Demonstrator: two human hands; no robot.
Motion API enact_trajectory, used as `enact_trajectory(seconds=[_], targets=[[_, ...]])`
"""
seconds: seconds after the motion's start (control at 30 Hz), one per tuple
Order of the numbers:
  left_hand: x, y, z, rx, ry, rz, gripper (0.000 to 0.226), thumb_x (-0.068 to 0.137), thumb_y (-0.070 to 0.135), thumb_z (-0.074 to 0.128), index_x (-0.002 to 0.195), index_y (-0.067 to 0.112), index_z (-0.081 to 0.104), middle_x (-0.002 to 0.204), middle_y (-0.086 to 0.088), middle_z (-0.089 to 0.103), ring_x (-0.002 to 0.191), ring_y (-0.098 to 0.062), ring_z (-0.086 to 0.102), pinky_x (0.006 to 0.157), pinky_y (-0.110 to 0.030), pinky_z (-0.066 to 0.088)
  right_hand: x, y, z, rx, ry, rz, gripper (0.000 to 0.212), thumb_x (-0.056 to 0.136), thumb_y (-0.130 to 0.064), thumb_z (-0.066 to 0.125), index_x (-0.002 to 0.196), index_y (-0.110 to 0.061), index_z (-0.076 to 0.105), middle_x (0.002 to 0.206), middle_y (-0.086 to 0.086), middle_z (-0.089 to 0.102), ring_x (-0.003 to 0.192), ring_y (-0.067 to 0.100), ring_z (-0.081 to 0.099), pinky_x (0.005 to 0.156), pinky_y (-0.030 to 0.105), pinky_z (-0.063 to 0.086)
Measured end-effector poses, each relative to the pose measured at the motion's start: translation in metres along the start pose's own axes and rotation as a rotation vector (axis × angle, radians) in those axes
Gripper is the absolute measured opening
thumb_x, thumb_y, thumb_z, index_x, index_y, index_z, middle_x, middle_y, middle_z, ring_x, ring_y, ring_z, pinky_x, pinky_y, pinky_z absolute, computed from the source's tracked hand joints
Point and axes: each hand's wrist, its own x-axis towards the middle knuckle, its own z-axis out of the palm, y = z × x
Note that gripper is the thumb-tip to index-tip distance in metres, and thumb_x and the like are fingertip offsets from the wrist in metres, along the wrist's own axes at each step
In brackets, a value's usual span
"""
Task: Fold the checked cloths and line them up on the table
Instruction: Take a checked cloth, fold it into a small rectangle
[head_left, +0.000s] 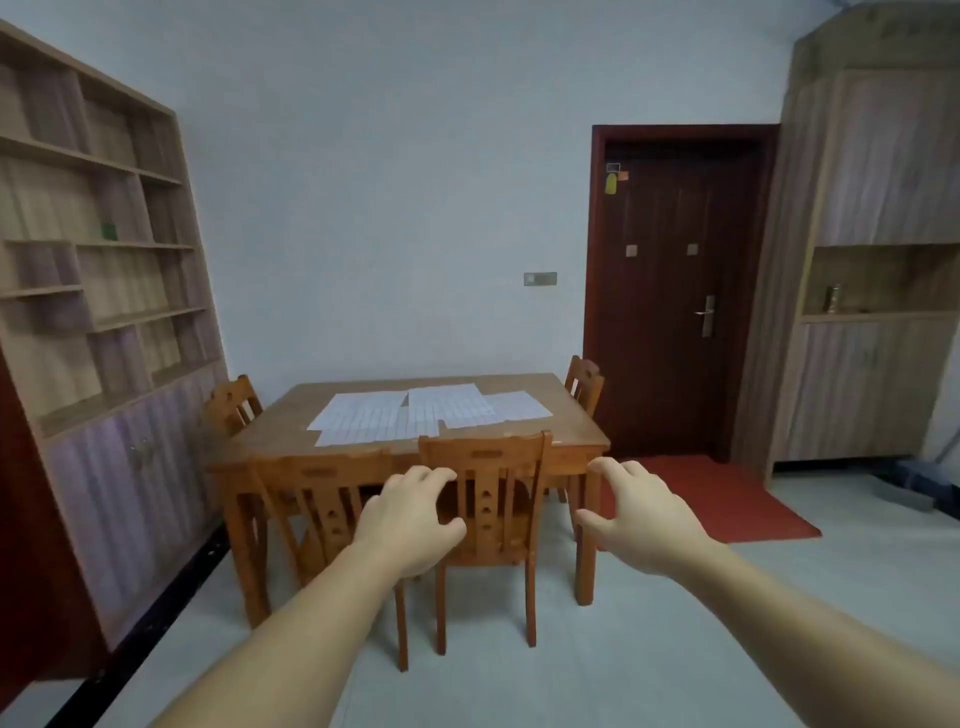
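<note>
Pale checked cloths lie flat and overlapping on the wooden table (519, 447): one on the left (363, 415), one in the middle (449, 402) and one on the right (514, 408). I stand some way back from the table. My left hand (410, 519) is stretched forward with fingers spread and curled, holding nothing, in front of a chair back. My right hand (641, 514) reaches forward beside it, also empty with fingers apart. Neither hand touches the cloths.
Two wooden chairs (485, 499) (311, 499) stand tucked in on my side of the table, with others at the far left (236, 402) and far right (584, 382). A shelf unit (93, 291) lines the left wall. A dark door (675, 291), red mat (711, 499) and cabinet (872, 332) are at right.
</note>
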Motion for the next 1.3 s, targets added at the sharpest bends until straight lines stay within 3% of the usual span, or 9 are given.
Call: enact_trajectory(seconds=[0.33, 0.67, 1.0, 1.3], targets=[[0.195, -0.014, 0.079, -0.004, -0.059, 0.013, 0.061, 0.089, 0.051, 0.053, 0.145, 0.037, 0.033, 0.151, 0.008, 0.037, 0.138, -0.017, 0.035, 0.109, -0.043, 0.039, 0.175, 0.057, 0.034, -0.216, -0.044, 0.102, 0.054, 0.09, -0.049, 0.053, 0.139, -0.029, 0.037, 0.133, 0.001, 0.048, 0.116, 0.022, 0.05, 0.09, 0.033, 0.046], [0.351, 0.009, 0.13, -0.055, -0.046, 0.008, 0.06, 0.088, 0.053, 0.052, 0.144, 0.037, 0.036, 0.149, 0.008, 0.04, 0.134, -0.018, 0.04, 0.103, -0.041, 0.045, 0.324, 0.136, 0.067, -0.214, 0.029, 0.122, 0.062, 0.089, -0.056, 0.047, 0.143, -0.03, 0.035, 0.143, 0.0, 0.042, 0.131, 0.024, 0.039, 0.101, 0.041, 0.042], [0.525, 0.069, 0.226, 0.014, -0.111, -0.051, 0.06, 0.089, 0.054, 0.051, 0.144, 0.036, 0.037, 0.148, 0.008, 0.041, 0.135, -0.016, 0.037, 0.105, -0.041, 0.042, 0.505, 0.285, 0.121, -0.092, -0.041, 0.096, 0.064, 0.089, -0.061, 0.046, 0.143, -0.029, 0.035, 0.144, 0.0, 0.042, 0.132, 0.025, 0.039, 0.101, 0.044, 0.042], [0.681, 0.103, 0.273, 0.01, -0.087, -0.069, 0.058, 0.09, 0.05, 0.052, 0.144, 0.035, 0.036, 0.148, 0.009, 0.04, 0.133, -0.016, 0.04, 0.102, -0.039, 0.044, 0.656, 0.352, 0.123, -0.074, -0.07, 0.014, 0.061, 0.088, -0.058, 0.049, 0.14, -0.03, 0.036, 0.138, -0.001, 0.045, 0.126, 0.024, 0.042, 0.096, 0.042, 0.041]])
